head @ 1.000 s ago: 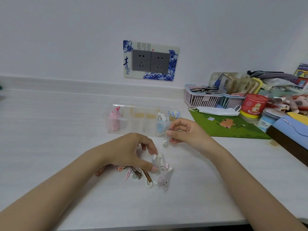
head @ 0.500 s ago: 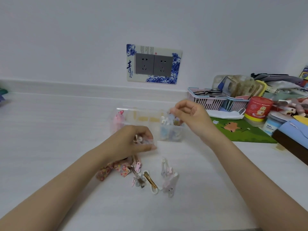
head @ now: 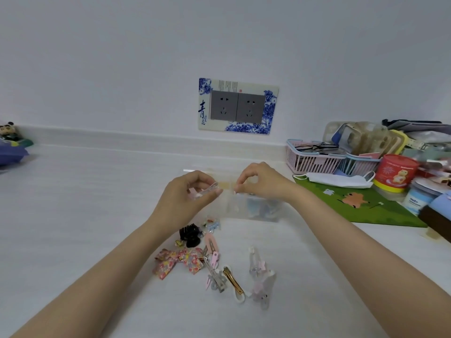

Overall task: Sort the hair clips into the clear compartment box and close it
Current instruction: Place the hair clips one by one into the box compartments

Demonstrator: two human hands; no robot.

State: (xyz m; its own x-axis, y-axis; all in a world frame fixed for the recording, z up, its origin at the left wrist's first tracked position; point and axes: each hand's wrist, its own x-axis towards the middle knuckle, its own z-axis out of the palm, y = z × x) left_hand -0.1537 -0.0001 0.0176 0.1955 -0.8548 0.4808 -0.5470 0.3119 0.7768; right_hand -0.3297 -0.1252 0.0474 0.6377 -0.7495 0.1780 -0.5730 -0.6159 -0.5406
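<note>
The clear compartment box (head: 253, 214) stands open on the white counter, with blue clips (head: 264, 208) in its right part. My left hand (head: 188, 201) is over its left end and pinches a clear hair clip (head: 210, 188). My right hand (head: 261, 182) hovers over the box's middle, thumb and forefinger pinched together with nothing visible between them. Loose clips lie in front of the box: a floral bow (head: 179, 262), a black claw clip (head: 191, 236), pink snap clips (head: 211, 246), a gold clip (head: 233, 280) and pale clips (head: 261, 281).
To the right are a green mat (head: 361, 206), a face mask (head: 336, 179), a pink basket (head: 314, 161), a red tin (head: 395, 172) and more clutter. A double socket (head: 238, 106) is on the wall behind. A small toy (head: 9, 134) sits at the far left.
My left hand rose from the pile with a clear clip up to the box. My right hand let a clip go into the right compartment and moved left toward my left hand.
</note>
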